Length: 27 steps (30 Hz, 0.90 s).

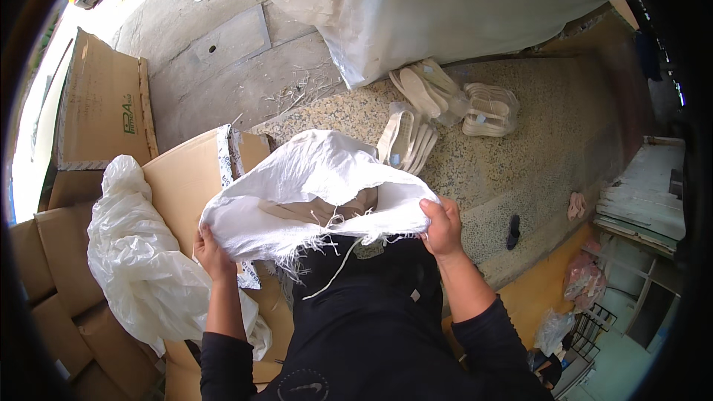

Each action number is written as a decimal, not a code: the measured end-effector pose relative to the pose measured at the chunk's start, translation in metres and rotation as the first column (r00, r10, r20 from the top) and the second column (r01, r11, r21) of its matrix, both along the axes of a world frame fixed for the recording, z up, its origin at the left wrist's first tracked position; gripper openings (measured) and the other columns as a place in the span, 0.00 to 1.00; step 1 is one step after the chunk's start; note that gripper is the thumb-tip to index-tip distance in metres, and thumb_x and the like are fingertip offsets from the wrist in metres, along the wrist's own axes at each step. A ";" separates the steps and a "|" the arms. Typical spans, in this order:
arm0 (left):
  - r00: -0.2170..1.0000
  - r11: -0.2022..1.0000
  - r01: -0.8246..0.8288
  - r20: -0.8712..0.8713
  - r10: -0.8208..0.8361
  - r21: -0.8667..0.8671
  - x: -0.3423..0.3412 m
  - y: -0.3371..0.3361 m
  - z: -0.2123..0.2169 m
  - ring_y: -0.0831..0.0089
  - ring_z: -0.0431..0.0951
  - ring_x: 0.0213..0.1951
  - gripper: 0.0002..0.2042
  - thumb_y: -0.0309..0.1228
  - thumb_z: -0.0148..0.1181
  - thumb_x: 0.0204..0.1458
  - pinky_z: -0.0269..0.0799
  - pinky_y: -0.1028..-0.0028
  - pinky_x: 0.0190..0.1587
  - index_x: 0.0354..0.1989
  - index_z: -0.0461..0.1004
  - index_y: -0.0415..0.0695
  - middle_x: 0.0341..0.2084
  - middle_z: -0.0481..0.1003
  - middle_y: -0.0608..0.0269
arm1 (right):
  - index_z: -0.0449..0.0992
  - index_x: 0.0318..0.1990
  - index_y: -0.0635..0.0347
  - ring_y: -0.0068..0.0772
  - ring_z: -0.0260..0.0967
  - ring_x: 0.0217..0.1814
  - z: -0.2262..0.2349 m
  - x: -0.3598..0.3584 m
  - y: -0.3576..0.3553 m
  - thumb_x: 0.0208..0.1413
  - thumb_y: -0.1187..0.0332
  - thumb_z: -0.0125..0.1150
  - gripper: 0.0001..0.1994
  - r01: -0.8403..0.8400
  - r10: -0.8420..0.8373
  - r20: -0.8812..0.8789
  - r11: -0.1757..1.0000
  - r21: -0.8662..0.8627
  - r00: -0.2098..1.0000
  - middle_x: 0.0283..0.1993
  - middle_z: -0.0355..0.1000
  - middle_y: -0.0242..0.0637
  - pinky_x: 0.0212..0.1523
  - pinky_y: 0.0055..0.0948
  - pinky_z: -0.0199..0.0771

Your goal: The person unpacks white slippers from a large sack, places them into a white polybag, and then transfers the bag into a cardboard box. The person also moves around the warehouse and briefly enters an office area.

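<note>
A white woven sack [312, 171] with a frayed rim is stretched between my two hands in front of my body. My left hand [213, 254] grips its left edge, thumb on top. On the opposite side, my right hand [443, 229] is closed round the right edge. The sack's mouth gapes towards me, and something greyish-beige [316, 209] shows inside, too shaded to make out. Loose threads and a pale cord [334, 275] hang from the near rim over my dark clothes. Just beyond the sack lies a bundle of beige shoe soles [405, 139].
More wrapped soles [490, 110] lie on the speckled floor near a large plastic-covered stack [475, 7]. Crumpled white plastic [141, 252] drapes beside cardboard boxes [96, 104] at left. A dark slipper [513, 231] lies at right, near shelving [642, 193].
</note>
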<state>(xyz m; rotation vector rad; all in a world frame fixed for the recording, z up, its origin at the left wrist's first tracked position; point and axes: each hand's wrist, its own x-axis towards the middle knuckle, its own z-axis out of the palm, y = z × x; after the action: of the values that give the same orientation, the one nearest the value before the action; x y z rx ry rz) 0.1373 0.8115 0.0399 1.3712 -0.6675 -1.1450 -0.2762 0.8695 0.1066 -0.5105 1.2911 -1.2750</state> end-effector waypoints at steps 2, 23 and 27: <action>0.996 0.980 0.057 0.058 -0.070 0.191 -0.016 0.005 -0.017 0.79 0.76 0.33 0.11 0.32 0.53 0.63 0.73 0.77 0.39 0.43 0.76 0.37 0.34 0.78 0.65 | 0.72 0.25 0.62 0.16 0.58 0.14 -0.020 0.017 -0.007 0.60 0.66 0.53 0.13 -0.044 0.036 0.083 0.994 0.095 0.996 0.17 0.66 0.29 0.15 0.20 0.57; 0.600 0.634 -0.374 0.698 -0.391 0.677 -0.216 0.122 -0.046 0.65 0.72 0.45 0.15 0.30 0.49 0.64 0.69 0.67 0.51 0.54 0.69 0.31 0.45 0.74 0.51 | 0.38 0.71 0.65 0.52 0.61 0.63 -0.581 -0.274 -0.054 0.41 0.43 0.73 0.60 0.139 0.482 -0.285 0.315 0.939 0.829 0.67 0.51 0.61 0.56 0.46 0.73; 0.465 0.546 -0.352 0.648 -0.603 0.760 -0.196 0.163 -0.050 0.71 0.72 0.35 0.12 0.31 0.49 0.64 0.70 0.73 0.38 0.48 0.70 0.33 0.37 0.73 0.59 | 0.26 0.71 0.64 0.58 0.46 0.72 -0.663 -0.217 -0.087 0.37 0.49 0.78 0.68 0.184 0.500 -0.310 0.285 0.941 0.809 0.69 0.43 0.68 0.63 0.48 0.66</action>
<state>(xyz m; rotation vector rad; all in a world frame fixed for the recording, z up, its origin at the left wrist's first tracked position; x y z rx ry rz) -0.0585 0.9743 -0.0106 2.9690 -1.0428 -0.7655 -0.4937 0.7823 -0.5559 -0.0874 2.1701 0.1059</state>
